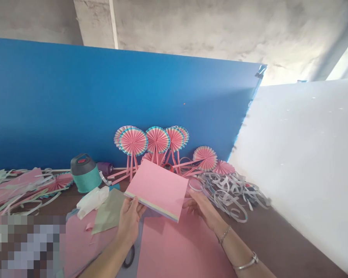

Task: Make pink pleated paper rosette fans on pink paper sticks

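Note:
A pink paper sheet [159,187] with pale yellow and bluish strips along its near edge is held up, tilted, above the table. My left hand [131,214] grips its lower left corner, thumb on top. Beside the sheet's right edge is my right hand [195,204], its fingers bent and partly behind the paper; whether they touch it cannot be made out. Beneath lies a large pink sheet [182,251]. A green sheet [108,210] rests to the left, near a black ring-like handle [129,258].
Round pink paper fans [133,141] lean against a blue panel [75,96]. A teal jar [86,178] and a purple bottle [104,168] stand at the back left. Curled paper strips [226,193] pile up at the right, beside a white wall [304,154].

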Action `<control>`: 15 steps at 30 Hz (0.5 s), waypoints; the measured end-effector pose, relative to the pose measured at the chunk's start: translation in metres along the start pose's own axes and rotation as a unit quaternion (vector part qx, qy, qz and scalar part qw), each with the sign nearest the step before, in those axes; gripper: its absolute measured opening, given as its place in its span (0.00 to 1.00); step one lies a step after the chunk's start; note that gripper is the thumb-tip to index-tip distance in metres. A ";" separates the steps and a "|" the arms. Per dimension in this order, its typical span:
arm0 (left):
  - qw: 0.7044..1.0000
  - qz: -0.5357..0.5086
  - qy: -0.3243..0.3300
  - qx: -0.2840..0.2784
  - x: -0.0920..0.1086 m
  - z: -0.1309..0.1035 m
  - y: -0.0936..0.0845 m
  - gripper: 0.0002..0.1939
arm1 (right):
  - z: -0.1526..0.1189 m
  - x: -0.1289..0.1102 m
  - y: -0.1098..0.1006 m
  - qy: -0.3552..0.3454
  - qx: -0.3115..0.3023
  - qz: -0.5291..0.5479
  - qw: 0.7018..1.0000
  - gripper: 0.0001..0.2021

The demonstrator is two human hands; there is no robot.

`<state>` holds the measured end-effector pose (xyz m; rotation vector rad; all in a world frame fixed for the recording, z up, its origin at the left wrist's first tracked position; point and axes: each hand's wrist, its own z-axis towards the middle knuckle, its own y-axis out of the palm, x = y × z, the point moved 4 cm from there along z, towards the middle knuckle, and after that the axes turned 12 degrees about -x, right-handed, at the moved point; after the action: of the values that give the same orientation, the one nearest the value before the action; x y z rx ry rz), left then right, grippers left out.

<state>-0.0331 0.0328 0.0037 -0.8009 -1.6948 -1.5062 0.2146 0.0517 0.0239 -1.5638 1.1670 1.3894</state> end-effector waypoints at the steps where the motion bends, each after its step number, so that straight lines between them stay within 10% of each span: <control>1: 1.000 -0.014 0.005 -0.002 -0.001 -0.001 0.001 0.05 | -0.001 0.001 0.008 0.010 -0.028 -0.002 1.000 0.26; 15: 0.983 -0.095 -0.146 -0.063 -0.013 -0.018 0.030 0.03 | 0.001 0.005 0.034 -0.014 -0.019 -0.077 0.997 0.10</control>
<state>0.0011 0.0190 0.0098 -0.9898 -1.9500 -1.7050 0.1824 0.0414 0.0206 -1.6196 0.9855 1.3342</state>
